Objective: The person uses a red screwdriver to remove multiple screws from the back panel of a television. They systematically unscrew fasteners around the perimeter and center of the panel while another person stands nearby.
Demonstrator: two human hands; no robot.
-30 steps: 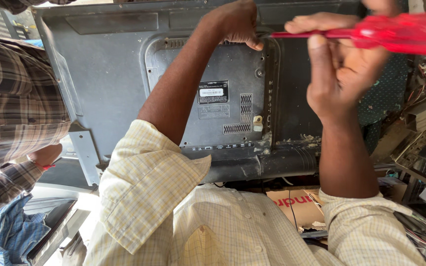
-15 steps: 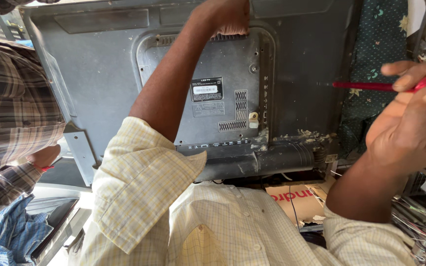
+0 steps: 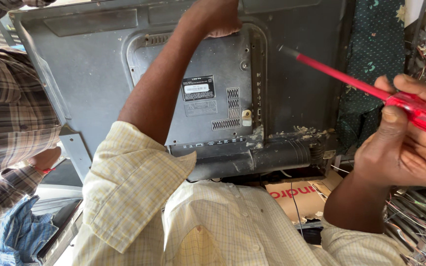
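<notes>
Red plastic handle nearest you: your right hand [image 3: 410, 148] wraps the red screwdriver [image 3: 371, 93], fingers closed around the handle, shaft pointing up-left with its tip free in the air, near the grey back cover [image 3: 89, 83] of the flat TV but not touching it. Judgement: you are between screws, so aim the tip square into the next screw head before you turn, and keep the shaft in line with the screw so it does not slip and scar the plastic. Your yellow checked shirt [image 3: 173, 216] fills the bottom of the view. Farther out, your left hand [image 3: 213, 17] presses on the raised centre panel [image 3: 208, 98] at the top of the set; whether the fingers pinch anything, you cannot tell from here. Hold the set steady with it while you drive. A person in a plaid shirt [image 3: 6, 118] stands at the left edge, just beside the TV.
</notes>
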